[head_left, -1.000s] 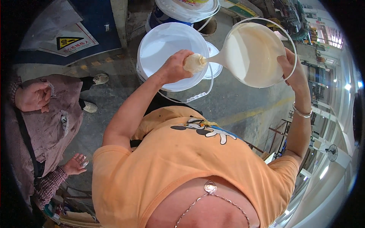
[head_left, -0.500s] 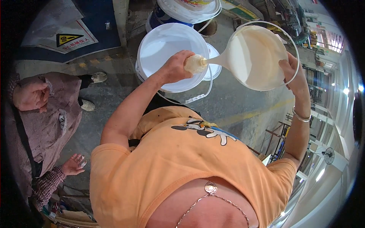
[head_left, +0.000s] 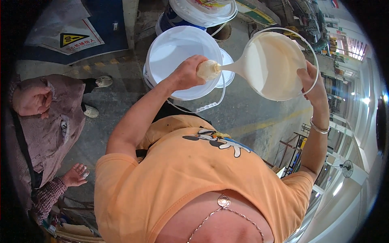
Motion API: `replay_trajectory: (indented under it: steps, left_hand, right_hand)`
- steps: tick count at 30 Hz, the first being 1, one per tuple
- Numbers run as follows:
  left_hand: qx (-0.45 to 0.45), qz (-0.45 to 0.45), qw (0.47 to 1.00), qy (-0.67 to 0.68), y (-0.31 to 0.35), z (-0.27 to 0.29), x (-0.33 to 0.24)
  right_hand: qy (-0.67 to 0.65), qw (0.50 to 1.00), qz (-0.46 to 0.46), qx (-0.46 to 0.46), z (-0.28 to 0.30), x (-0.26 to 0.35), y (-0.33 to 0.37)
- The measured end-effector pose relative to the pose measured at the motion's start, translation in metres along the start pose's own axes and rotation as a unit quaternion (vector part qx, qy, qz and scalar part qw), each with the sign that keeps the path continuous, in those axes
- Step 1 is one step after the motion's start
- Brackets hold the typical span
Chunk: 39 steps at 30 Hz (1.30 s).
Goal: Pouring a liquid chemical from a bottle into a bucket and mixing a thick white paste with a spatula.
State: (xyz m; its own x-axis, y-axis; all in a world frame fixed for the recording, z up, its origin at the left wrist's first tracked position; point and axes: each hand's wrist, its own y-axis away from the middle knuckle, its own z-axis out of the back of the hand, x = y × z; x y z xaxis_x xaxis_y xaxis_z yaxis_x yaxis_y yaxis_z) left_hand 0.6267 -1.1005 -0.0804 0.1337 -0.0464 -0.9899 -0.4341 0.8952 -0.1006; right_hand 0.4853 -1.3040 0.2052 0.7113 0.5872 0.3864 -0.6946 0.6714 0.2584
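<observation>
My left hand point(head_left: 188, 73) is closed round a small translucent whitish plastic bottle point(head_left: 208, 70), its mouth turned toward the right. My right hand point(head_left: 313, 83) grips the rim of a tilted bucket point(head_left: 287, 67) of creamy white liquid; its wire handle arcs along the far side. From the bucket's lip a white stream point(head_left: 237, 68) narrows to the bottle's mouth. Beneath my left hand stands a large white bucket point(head_left: 170, 50), pale inside, its handle hanging down on the near side. How full the bottle is I cannot tell.
Farther back is another lidded bucket point(head_left: 196, 16), and a white round lid or pail point(head_left: 227, 69) shows beside the large one. A co-worker in a brown apron point(head_left: 60, 117) stands at my left, near a blue panel point(head_left: 101, 28) with a warning sign.
Both my hands keep the same hold, and the stream still runs between bucket and bottle. The tilted bucket sits slightly lower in view. The co-worker's hands have shifted slightly.
</observation>
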Motion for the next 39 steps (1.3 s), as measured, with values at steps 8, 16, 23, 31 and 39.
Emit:
replay_trajectory:
  steps: [8,16,23,31,39]
  left_hand:
    - [0.008,0.006,1.000,-0.008,0.001,-0.001,0.004]
    - [0.001,0.006,1.000,0.002,0.002,-0.003,0.008]
    - [-0.003,0.000,1.000,0.000,0.005,0.001,0.001]
    - [0.006,-0.008,1.000,-0.024,0.000,0.006,-0.007]
    - [-0.028,0.002,1.000,0.013,-0.001,0.005,-0.014]
  right_hand:
    - [-0.010,1.000,0.008,-0.002,0.000,-0.002,0.002]
    - [-0.002,1.000,-0.002,0.003,-0.005,0.001,0.002]
    - [-0.014,1.000,-0.019,0.003,-0.008,0.003,0.004]
    - [-0.094,0.994,-0.055,-0.007,-0.027,-0.014,0.013]
    - [-0.168,0.985,-0.041,0.017,-0.038,-0.025,0.011]
